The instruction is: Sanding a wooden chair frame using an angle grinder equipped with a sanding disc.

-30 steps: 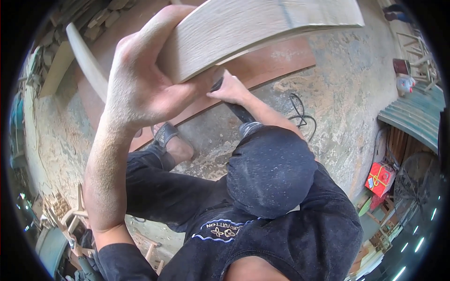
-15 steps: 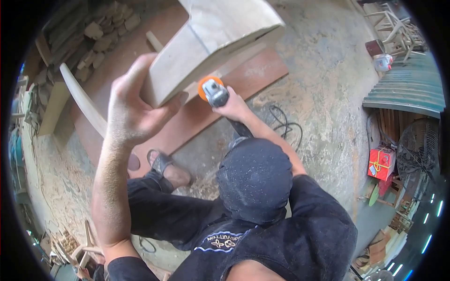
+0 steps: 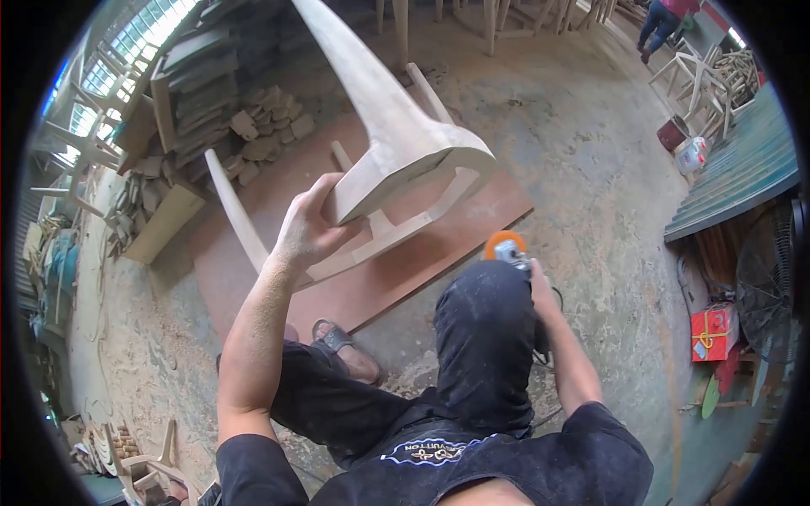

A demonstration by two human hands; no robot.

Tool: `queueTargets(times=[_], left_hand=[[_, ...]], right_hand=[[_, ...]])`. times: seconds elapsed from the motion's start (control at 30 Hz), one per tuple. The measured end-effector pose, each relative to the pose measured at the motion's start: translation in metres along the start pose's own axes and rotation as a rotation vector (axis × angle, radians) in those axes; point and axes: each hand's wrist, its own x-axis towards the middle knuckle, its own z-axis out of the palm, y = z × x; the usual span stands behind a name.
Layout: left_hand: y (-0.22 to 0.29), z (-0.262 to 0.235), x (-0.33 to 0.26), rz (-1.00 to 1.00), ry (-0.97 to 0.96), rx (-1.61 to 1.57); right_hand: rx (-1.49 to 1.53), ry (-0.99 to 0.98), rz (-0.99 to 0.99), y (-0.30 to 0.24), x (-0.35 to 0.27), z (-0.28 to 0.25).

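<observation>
A pale, bare wooden chair frame (image 3: 401,135) is tilted over a reddish-brown board, with its legs and curved rails showing. My left hand (image 3: 316,228), dusted with sawdust, grips the near corner of the frame, its thumb on the upper face and its fingers curled under the edge. Beyond my raised right knee, an angle grinder (image 3: 511,251) with an orange disc is held apart from the wood. My right hand (image 3: 544,291) is wrapped round its body, partly hidden by the knee. Whether the disc spins cannot be made out.
The reddish-brown board (image 3: 422,295) lies on the dusty concrete floor. Wood offcuts (image 3: 274,126) are heaped at the far left. To the right are a corrugated green sheet (image 3: 742,181), a red box (image 3: 710,335) and a large fan (image 3: 764,278). Another person (image 3: 662,25) stands far off.
The grinder has moved right, away from the chair frame to beside my right knee. The frame now sits lower and farther off, still in my left hand. My view has tilted up.
</observation>
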Motion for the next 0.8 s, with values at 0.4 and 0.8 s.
queueTargets(times=[0.4,0.8], left_hand=[[-0.030,-0.063,-0.082,-0.219,0.789,-0.292],[-0.083,-0.121,-0.096,-0.402,0.794,0.938]], right_hand=[[0.222,0.321,0.042,0.096,-0.008,-0.062],[0.114,0.636,-0.459,-0.095,0.088,-0.157]])
